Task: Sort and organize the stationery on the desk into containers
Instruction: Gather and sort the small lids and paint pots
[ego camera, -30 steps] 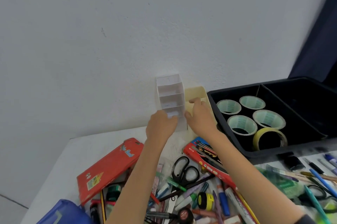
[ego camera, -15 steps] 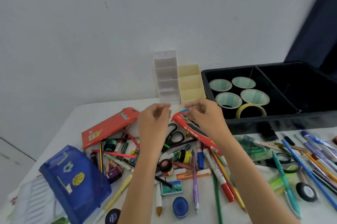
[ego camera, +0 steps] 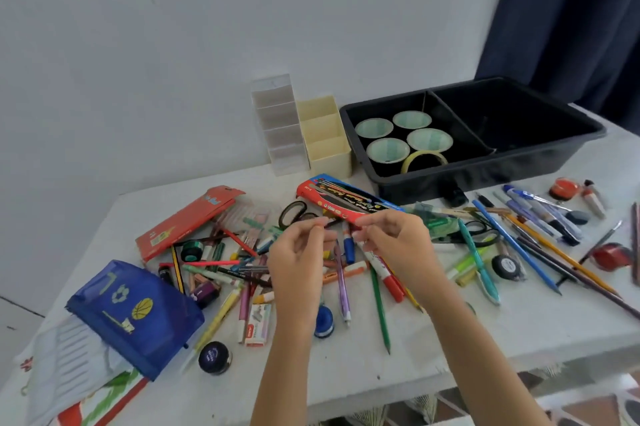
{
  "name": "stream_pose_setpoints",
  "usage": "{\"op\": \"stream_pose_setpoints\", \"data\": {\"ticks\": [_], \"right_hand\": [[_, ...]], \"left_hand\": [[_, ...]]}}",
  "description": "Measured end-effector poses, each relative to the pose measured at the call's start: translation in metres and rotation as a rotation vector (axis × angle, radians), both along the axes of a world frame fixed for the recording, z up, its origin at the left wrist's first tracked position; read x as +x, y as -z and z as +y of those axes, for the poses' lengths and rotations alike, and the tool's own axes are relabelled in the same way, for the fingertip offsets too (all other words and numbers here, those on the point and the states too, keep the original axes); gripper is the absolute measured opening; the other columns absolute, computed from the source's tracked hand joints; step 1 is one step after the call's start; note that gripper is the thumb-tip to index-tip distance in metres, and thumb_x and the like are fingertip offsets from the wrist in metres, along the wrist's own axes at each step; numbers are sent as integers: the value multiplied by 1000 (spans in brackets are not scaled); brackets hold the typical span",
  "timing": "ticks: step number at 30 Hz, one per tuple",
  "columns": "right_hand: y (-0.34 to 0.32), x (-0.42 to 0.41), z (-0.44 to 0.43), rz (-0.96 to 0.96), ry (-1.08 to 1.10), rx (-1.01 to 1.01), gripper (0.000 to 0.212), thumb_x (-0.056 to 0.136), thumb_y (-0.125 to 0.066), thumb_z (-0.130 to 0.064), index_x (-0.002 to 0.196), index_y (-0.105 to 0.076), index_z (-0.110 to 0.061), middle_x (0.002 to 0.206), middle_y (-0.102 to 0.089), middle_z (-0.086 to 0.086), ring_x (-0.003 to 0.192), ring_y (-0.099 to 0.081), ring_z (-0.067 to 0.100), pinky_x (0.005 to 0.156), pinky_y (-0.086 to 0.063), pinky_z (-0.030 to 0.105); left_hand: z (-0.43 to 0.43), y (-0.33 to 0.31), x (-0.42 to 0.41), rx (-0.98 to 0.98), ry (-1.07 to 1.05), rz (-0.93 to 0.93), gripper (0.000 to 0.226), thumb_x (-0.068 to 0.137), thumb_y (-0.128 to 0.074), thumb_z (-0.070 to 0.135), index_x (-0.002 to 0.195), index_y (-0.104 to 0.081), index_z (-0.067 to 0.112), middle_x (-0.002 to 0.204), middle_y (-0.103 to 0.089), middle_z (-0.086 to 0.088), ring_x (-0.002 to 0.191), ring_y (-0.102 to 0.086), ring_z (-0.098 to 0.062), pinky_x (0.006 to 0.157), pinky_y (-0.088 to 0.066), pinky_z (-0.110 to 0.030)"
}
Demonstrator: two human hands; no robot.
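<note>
Five tape rolls, perhaps two scissors.

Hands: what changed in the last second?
Left hand and right hand let go of the clear organizer and cream organizer by the wall and pulled back above the stationery pile; any grip is unclear. Organizers, black tray and tape rolls stayed put.

Loose pens, pencils and scissors lie scattered centrally. Clear organizer and cream organizer stand upright at 12 o'clock. Black tray at 1 o'clock holds tape rolls.
</note>
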State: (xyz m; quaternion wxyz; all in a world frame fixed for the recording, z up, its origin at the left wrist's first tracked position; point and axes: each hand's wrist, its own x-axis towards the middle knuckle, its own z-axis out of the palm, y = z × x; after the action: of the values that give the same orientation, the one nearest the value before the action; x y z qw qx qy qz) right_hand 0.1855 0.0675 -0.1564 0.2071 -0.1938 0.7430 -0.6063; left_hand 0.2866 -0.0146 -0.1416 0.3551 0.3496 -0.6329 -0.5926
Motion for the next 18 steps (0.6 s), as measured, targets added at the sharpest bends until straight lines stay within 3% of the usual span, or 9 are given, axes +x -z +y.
{"op": "stream_pose_setpoints", "data": {"ticks": [3, 8, 14, 18], "right_hand": [[7, 12, 29, -10, 67, -23, 27, 90, -51, 1, 84, -69, -18, 76, -72, 1, 69, -66, 9, 68, -56, 26], [16, 10, 73, -43, 172, -62, 26, 89, -53, 2, 82, -70, -17, 76, -72, 6, 75, -67, 20, 72, -57, 32], [10, -9, 125, -34, 280, -115, 23, 89, -53, 1, 87, -70, -14, 78, -72, 6, 67, -65, 12, 59, -50, 17], [6, -37, 170, 12, 384, -121, 21, 86, -56, 2, 86, -71, -13, 76, -72, 4, 69, -67, 12, 60, -50, 16]], "left_hand": [[21, 3, -1, 45, 53, 27, 15, 91, -54, 6, 93, -69, 10, 79, -72, -8, 75, -69, -16, 66, -56, -21], [56, 12, -8, 42, 153, 15, 15, 90, -54, 6, 91, -69, 9, 78, -71, -9, 76, -69, -19, 67, -54, -20], [98, 13, -40, -25, 283, -9, 16, 92, -53, 9, 95, -69, 11, 79, -72, -4, 75, -68, -11, 65, -51, -14], [139, 7, -79, -25, 400, 9, 16, 91, -53, 8, 92, -69, 12, 77, -72, -4, 74, -68, -11, 62, -50, -13]]}}
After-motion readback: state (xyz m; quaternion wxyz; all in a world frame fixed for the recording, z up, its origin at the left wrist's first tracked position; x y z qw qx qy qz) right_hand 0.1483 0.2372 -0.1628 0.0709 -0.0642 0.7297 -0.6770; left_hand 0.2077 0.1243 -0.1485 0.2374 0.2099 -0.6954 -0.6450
